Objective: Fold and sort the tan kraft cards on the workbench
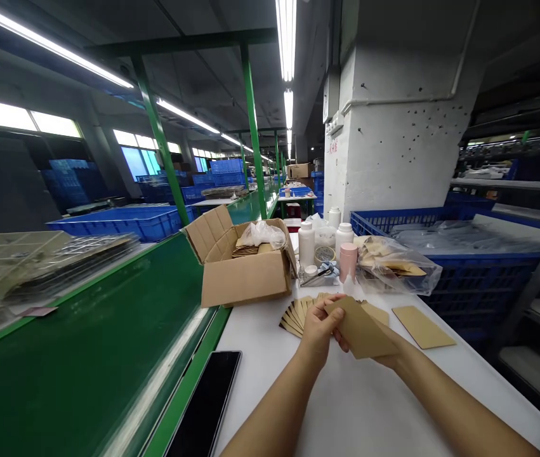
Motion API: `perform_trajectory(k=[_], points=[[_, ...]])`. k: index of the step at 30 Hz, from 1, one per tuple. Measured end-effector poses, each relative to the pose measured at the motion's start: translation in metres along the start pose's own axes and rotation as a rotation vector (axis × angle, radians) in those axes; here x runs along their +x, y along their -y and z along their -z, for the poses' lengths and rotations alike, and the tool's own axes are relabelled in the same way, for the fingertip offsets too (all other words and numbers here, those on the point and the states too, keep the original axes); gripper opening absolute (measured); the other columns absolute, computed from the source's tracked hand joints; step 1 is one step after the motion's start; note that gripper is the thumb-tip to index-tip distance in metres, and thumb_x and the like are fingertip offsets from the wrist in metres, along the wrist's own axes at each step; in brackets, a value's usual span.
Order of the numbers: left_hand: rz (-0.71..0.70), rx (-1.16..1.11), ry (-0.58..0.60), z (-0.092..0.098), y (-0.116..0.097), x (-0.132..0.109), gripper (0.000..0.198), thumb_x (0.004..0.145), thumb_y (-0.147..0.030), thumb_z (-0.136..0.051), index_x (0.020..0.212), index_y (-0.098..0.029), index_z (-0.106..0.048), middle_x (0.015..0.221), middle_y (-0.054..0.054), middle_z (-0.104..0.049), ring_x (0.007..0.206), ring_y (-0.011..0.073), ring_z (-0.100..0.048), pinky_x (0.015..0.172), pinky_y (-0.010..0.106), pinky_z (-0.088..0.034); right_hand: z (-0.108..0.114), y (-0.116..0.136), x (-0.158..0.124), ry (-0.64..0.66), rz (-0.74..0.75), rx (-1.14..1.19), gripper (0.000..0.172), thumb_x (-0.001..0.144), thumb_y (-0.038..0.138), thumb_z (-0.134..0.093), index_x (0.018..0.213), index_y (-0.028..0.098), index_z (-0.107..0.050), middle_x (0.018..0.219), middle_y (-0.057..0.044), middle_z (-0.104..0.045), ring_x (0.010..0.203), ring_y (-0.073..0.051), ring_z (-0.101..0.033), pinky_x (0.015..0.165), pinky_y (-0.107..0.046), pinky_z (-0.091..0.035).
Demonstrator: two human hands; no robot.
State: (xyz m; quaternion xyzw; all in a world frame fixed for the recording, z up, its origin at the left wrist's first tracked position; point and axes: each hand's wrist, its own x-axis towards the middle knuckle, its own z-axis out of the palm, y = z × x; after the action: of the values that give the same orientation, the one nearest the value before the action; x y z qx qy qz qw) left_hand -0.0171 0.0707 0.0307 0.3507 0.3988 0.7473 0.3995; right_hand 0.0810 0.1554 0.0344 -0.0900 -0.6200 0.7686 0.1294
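Both of my hands hold one flat brown paper envelope [362, 329] just above the white table [346, 406]. My left hand [318, 327] pinches its left end, thumb on top and fingers closed. My right hand [390, 359] is under the envelope, mostly hidden by it. Behind the hands a fan of several like envelopes [297, 315] lies on the table. One single envelope [422, 326] lies flat to the right.
An open cardboard box [245, 263] with plastic bags stands behind left. White bottles [306, 243], a pink bottle [348, 261] and a plastic bag of envelopes [396, 263] stand behind. A black phone [207, 403] lies near the green conveyor [89, 355]. Blue crates [464, 279] at right.
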Motion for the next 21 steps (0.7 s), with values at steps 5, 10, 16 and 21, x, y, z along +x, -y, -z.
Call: perform_trajectory(k=[5, 10, 16, 21], points=[[-0.111, 0.100, -0.312, 0.001, 0.008, 0.008, 0.036, 0.067, -0.043, -0.069, 0.074, -0.016, -0.047, 0.061, -0.004, -0.051, 0.050, 0.0068, -0.046, 0.045, 0.018, -0.039, 0.028, 0.006, -0.009, -0.270, -0.024, 0.134, 0.046, 0.077, 0.059, -0.047, 0.093, 0.017, -0.061, 0.086, -0.008, -0.066, 0.077, -0.019, -0.060, 0.067, -0.030, -0.044], [-0.157, 0.357, -0.291, -0.001, 0.015, 0.005, 0.028, 0.074, -0.041, -0.064, 0.079, -0.016, -0.053, 0.072, -0.001, -0.056, 0.061, 0.0082, -0.050, 0.054, 0.019, -0.040, 0.038, 0.007, -0.005, -0.416, 0.156, -0.028, 0.040, 0.068, 0.055, -0.063, 0.079, 0.016, -0.059, 0.071, -0.002, -0.061, 0.065, -0.013, -0.053, 0.059, -0.024, -0.039], [-0.044, 0.175, -0.069, -0.018, 0.022, -0.007, 0.044, 0.070, -0.041, -0.067, 0.103, -0.015, -0.055, 0.099, 0.008, -0.063, 0.092, 0.0197, -0.059, 0.080, 0.029, -0.047, 0.031, 0.000, -0.004, -0.510, 0.160, -0.002, 0.034, 0.063, 0.046, -0.069, 0.074, 0.018, -0.054, 0.067, 0.000, -0.060, 0.061, -0.013, -0.050, 0.057, -0.025, -0.039], [0.068, 0.144, -0.140, -0.019, 0.029, -0.007, 0.044, 0.074, -0.044, -0.061, 0.104, -0.013, -0.056, 0.099, 0.010, -0.064, 0.095, 0.0232, -0.059, 0.081, 0.033, -0.047, 0.036, -0.005, -0.001, -0.569, 0.198, -0.283, 0.029, 0.068, 0.045, -0.063, 0.074, 0.018, -0.056, 0.067, -0.002, -0.057, 0.061, -0.014, -0.048, 0.057, -0.027, -0.038]])
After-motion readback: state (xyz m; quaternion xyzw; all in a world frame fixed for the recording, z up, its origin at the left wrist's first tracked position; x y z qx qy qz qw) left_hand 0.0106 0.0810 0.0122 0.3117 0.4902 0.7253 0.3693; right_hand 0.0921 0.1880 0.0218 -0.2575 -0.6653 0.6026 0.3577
